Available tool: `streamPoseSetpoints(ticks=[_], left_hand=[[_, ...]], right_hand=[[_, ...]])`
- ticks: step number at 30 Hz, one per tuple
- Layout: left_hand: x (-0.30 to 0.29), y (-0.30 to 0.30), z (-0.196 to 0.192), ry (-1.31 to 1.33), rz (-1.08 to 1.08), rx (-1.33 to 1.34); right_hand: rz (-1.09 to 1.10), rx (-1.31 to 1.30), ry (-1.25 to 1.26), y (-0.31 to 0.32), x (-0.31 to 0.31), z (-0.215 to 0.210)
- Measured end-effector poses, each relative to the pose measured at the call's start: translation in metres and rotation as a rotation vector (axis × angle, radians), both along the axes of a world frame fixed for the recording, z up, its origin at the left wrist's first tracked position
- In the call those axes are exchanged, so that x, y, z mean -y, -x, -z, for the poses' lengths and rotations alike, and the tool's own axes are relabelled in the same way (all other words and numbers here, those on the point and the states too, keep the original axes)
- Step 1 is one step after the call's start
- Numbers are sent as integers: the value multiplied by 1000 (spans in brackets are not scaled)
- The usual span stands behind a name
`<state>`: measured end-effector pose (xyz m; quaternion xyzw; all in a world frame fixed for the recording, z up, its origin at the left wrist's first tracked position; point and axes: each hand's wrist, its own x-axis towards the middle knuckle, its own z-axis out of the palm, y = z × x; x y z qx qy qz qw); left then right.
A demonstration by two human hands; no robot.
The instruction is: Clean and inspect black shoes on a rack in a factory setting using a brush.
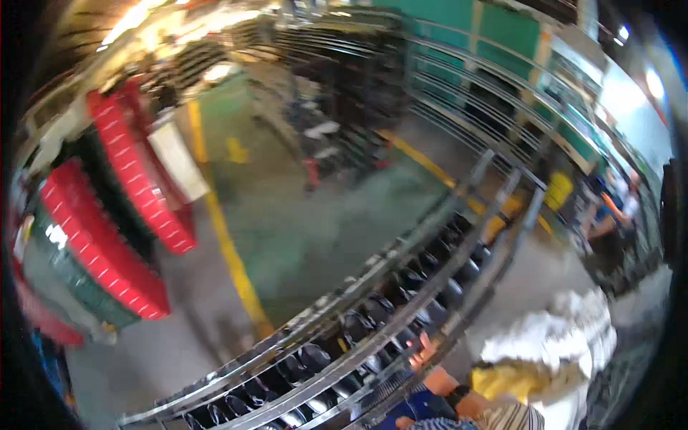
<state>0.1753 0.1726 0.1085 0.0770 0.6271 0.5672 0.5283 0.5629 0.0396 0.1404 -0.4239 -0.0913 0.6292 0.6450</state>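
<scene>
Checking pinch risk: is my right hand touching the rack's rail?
Cannot tell: the head view shows the right hand overlapping the rail, but blur hides contact.

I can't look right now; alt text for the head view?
The person's right hand, a dark band on its wrist, is beside a long metal rack of dark, shiny, shoe-like items; blur hides whether it touches. Red boxy shapes stand left, and a white and yellow heap lies right.

Red crates [104, 240] stand left of a yellow floor line [228, 247]; white bundled material [552, 337], perhaps sacks, lies lower right
</scene>
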Motion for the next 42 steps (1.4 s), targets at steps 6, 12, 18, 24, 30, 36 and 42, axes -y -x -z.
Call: streamPoseSetpoints(ticks=[6, 12, 18, 24, 30, 36, 42], left_hand=[[8, -14, 26, 191, 324, 107], [7, -50, 34, 248, 370, 209], [5, -114, 36, 311, 392, 275], [-45, -214, 35, 321, 420, 307], [-62, -289, 25, 246, 204, 370], [-82, -333, 10, 157, 72, 442], [-137, -404, 28, -366, 1020, -823]], right_hand=[[288, -98, 385, 12, -24, -14], [407, -26, 372, -46, -22, -29], [541, -29, 346, -124, -32, -27], [578, -40, 329, -209, -64, 9], [656, -161, 317, -291, -101, -16], [674, 39, 108, -361, -134, -20], [601, 496, -1, -442, -157, 25]])
